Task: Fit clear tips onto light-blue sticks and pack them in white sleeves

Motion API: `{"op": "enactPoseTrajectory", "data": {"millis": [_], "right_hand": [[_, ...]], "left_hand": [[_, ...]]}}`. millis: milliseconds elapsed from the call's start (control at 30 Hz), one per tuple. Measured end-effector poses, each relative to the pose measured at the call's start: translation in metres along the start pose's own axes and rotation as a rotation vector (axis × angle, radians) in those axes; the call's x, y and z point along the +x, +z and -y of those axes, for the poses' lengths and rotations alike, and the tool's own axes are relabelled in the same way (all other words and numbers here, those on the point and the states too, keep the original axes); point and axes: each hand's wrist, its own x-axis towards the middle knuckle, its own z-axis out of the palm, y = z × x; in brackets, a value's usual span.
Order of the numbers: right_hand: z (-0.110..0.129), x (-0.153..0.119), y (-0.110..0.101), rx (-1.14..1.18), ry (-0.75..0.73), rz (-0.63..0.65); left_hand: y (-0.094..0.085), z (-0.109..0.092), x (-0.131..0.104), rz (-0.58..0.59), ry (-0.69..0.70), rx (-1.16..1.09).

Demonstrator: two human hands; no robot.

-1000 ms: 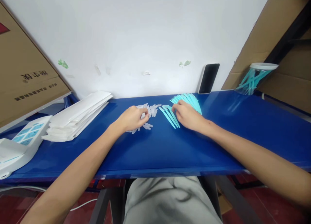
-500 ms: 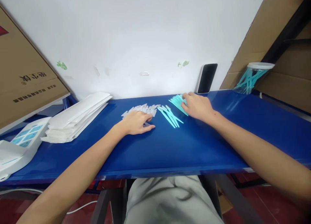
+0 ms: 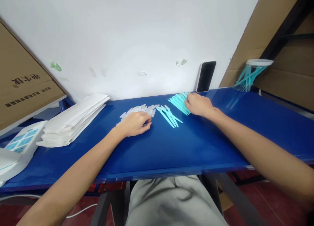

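Observation:
Small translucent pieces form a pile on the blue table, and my left hand rests over its front part. Its thumb and fingers curl close together; whatever may be between them is hidden. Several teal sticks lie crossed beside that pile. Farther right, a larger row of teal sticks lies slanted side by side. My right hand touches the right end of this row, fingers bent down, their tips hidden.
White paper sleeves are stacked at the left, beside a white case. A phone leans on the wall. A lidded jar of teal sticks stands at the back right. Cardboard flanks the left side.
The fingers and thumb of my left hand have drawn closer together. My right hand has shifted slightly along the teal row, its fingers more bent. The view has moved a little.

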Motion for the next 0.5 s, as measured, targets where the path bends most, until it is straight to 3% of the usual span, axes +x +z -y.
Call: {"op": "enactPoseTrajectory", "data": {"millis": [133,300,500], "right_hand": [[0.0,-0.002,-0.001,0.013,0.013,-0.038],[0.003,-0.005,-0.007,0.063,0.022,-0.244],[0.018,-0.012,-0.008,0.299,-0.235,-0.381]], "left_hand": [[-0.001,-0.004,0.0,-0.012,-0.015,-0.099],[0.0,-0.004,0.0,0.001,-0.016,-0.116],[0.003,-0.008,0.001,-0.026,0.006,-0.205]]}}
